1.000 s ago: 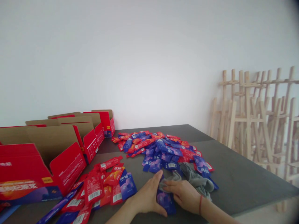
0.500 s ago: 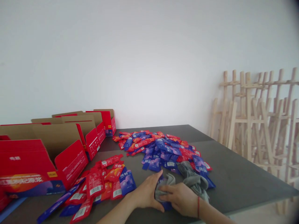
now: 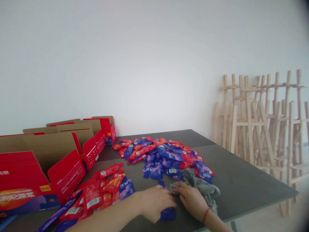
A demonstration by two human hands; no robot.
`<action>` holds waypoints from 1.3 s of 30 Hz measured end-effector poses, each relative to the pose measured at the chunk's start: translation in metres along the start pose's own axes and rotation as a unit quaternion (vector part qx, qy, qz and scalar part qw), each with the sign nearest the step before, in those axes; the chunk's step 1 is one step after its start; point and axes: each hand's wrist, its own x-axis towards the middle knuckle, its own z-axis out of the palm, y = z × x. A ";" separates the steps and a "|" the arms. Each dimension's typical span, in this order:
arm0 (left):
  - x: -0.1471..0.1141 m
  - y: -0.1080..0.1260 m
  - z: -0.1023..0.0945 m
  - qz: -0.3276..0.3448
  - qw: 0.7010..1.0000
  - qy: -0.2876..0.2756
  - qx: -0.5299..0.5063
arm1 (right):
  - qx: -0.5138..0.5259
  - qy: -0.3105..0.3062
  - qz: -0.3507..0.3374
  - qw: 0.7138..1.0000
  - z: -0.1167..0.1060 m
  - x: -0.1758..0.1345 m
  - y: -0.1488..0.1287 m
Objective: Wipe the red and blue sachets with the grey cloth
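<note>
My left hand (image 3: 156,202) is over a blue pouch (image 3: 168,214) near the table's front edge, its fingers curled down on it; the hand covers the pouch's middle. Just right of it, my right hand (image 3: 193,199) pinches one end of a crumpled grey cloth (image 3: 201,184). The rest of the cloth lies bunched behind the right hand, against a pile of blue and red pouches (image 3: 156,170). To the left of my left hand lies a smaller heap of mostly red pouches (image 3: 93,196), partly hidden by my forearm.
Several open red cardboard boxes (image 3: 66,174) stand in a row along the left of the dark table (image 3: 231,174). A white wall (image 3: 154,64) rises behind. Wooden easels (image 3: 248,129) lean at the right, beyond the table's edge.
My left hand has turned from beside the pouch to palm down over it. My right hand has drawn the cloth off the pouch, to the right. The view has shifted slightly.
</note>
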 end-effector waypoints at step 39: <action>-0.006 -0.006 0.068 -0.315 0.899 0.206 -0.223 | 0.022 -0.087 -0.169 0.982 -0.001 0.017 -0.023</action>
